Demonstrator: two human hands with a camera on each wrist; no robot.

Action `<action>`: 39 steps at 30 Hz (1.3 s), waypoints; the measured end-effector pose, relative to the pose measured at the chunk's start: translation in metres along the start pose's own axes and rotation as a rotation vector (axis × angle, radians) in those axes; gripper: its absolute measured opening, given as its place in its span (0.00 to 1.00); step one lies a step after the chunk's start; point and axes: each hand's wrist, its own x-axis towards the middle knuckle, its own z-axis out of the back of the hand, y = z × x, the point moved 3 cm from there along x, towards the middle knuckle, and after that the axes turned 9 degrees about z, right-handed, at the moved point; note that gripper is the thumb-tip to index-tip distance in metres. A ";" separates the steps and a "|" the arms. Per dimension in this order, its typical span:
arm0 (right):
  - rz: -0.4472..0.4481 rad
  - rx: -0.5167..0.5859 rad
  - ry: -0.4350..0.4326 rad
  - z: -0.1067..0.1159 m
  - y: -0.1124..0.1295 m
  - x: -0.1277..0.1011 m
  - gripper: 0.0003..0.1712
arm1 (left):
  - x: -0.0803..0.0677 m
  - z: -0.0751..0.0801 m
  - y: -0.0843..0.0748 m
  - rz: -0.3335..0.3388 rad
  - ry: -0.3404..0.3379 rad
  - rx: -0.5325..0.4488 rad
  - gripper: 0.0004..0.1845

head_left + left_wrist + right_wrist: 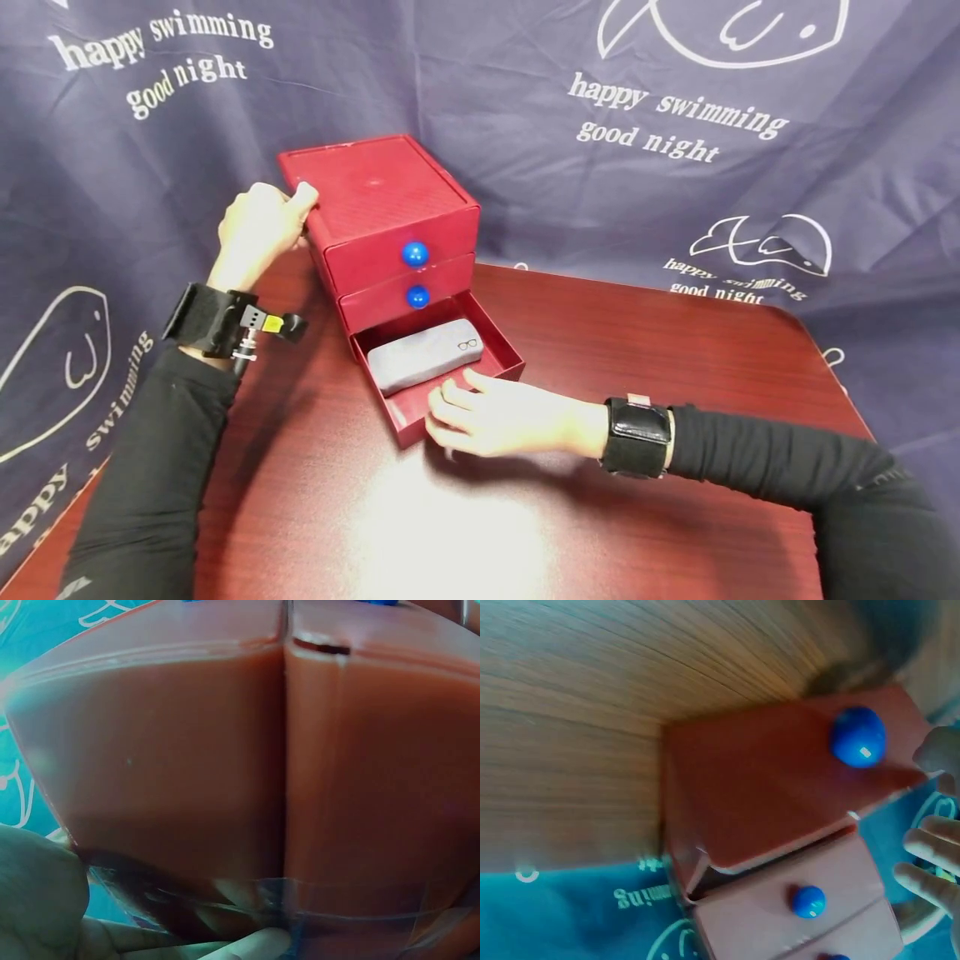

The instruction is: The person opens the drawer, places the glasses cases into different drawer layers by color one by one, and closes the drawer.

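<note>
Head looks down; wrists sit close — all share the red drawer box (382, 225).

- Left hand (258, 227): raised, fingers curled, thumb extended upward; black-sleeved forearm angled up with a wrist strap.
- Right hand (498, 414): low, fingers extended leftward, relaxed; black-sleeved arm reaches in from the right.

Red drawer chest (382, 196), blue knobs (414, 253), grey case (423, 354).

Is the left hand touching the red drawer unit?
Touching. In the head view the left hand grips the drawer unit at its top back corner, thumb on the lid edge.
</note>
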 end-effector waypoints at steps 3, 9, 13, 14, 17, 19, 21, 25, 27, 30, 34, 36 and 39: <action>0.049 0.002 0.040 -0.005 0.006 -0.006 0.16 | 0.000 0.000 0.000 -0.012 0.013 -0.001 0.36; 0.092 -0.003 0.100 -0.009 0.013 -0.014 0.17 | 0.001 0.001 0.000 -0.028 0.041 -0.008 0.41; 0.087 -0.005 0.090 -0.011 0.016 -0.017 0.15 | 0.000 0.002 -0.002 -0.032 0.054 -0.011 0.43; 0.086 -0.004 0.096 -0.012 0.017 -0.017 0.15 | 0.000 0.003 -0.002 -0.031 0.057 -0.011 0.43; 0.075 0.005 0.130 -0.016 0.018 -0.020 0.16 | 0.000 0.004 -0.002 -0.025 0.066 -0.018 0.40; 0.060 0.015 0.141 -0.019 0.020 -0.022 0.17 | 0.000 0.004 -0.001 -0.022 0.068 -0.023 0.38; 0.047 0.027 0.141 -0.023 0.021 -0.022 0.17 | 0.001 0.004 -0.001 -0.019 0.069 -0.023 0.37; 0.031 0.023 0.123 -0.027 0.024 -0.021 0.16 | 0.002 0.002 -0.001 -0.015 0.062 -0.010 0.35; 0.036 -0.008 0.126 -0.029 0.026 -0.020 0.17 | 0.002 0.002 0.000 -0.010 0.054 0.000 0.34; 0.039 -0.068 0.135 -0.031 0.027 -0.019 0.17 | 0.003 0.002 0.001 -0.005 0.043 0.009 0.34; 0.028 -0.107 0.129 -0.034 0.029 -0.018 0.15 | 0.003 0.001 0.001 0.003 0.040 0.014 0.34; 0.022 -0.100 0.121 -0.035 0.029 -0.018 0.14 | 0.004 0.001 0.000 0.004 0.039 0.013 0.34; 0.020 -0.075 0.113 -0.036 0.029 -0.016 0.12 | 0.005 0.000 0.000 0.002 0.037 0.009 0.34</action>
